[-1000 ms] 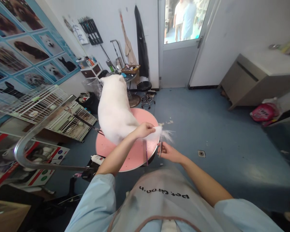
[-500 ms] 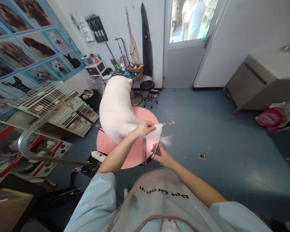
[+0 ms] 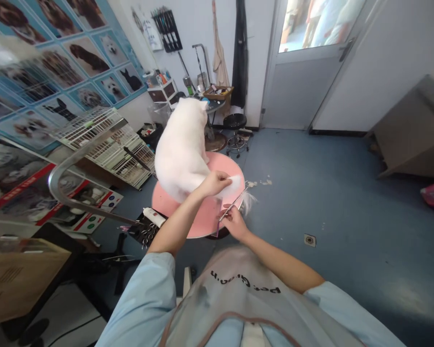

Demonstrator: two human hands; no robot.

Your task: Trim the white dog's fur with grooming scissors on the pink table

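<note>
A white dog [image 3: 183,144] is on a round pink grooming table [image 3: 173,214], its head turned away from me. My left hand [image 3: 217,184] pinches its white tail [image 3: 235,185] close to the tip, over the table's right side. In my right hand [image 3: 234,224] is a pair of scissors [image 3: 236,200], the blades slanting up and right just past the tail tip. A purple-edged comb [image 3: 217,227] lies at the table's near edge, beside my right fingers. A loose tuft of white hair [image 3: 250,202] shows just beyond the table's right rim.
A bent metal arm [image 3: 58,180] rises at the left. Near its base are a white clipper-like tool [image 3: 154,217] and several scissors [image 3: 150,236] in a black holder. Wire cages [image 3: 108,149] stand farther left. A black stool [image 3: 235,121] stands behind the table; white clippings [image 3: 266,182] lie on the floor.
The whole view has shifted, with the room sliding right. My right hand has drawn slightly away from the tail, and the scissors now point up and right. My left hand keeps the tail.
</note>
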